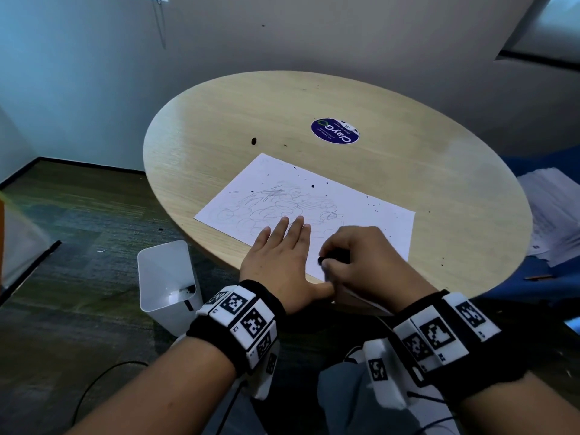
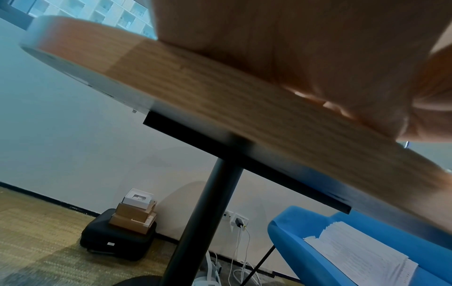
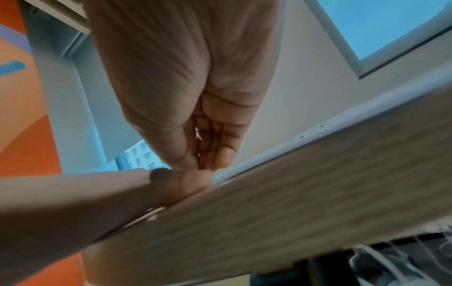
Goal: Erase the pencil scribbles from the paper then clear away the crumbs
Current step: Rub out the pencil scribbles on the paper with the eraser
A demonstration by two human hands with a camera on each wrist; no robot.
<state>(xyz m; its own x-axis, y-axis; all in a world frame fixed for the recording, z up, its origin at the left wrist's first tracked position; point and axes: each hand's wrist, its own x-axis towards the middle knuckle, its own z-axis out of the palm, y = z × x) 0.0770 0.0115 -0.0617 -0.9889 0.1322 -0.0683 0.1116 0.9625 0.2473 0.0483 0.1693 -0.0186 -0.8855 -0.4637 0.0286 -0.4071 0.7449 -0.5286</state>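
Observation:
A white sheet of paper [image 1: 361, 211] lies on the round wooden table [image 1: 219, 120], with grey pencil scribbles [image 1: 282, 202] across its middle and dark eraser crumbs [image 1: 312, 186] scattered over it. My left hand [image 1: 282, 255] lies flat on the paper's near edge, fingers straight, holding the sheet down. Just right of it my right hand [image 1: 361, 259] pinches a small black eraser [image 1: 329, 257] against the paper's near part. In the right wrist view my curled fingers [image 3: 215, 143] meet the table edge; the eraser is hidden there.
A white waste bin [image 1: 168, 284] stands on the carpet below the table's near-left edge. A blue round sticker [image 1: 335, 131] and a dark lump [image 1: 253, 140] lie beyond the paper. A blue seat with a stack of papers [image 1: 552, 211] is on the right.

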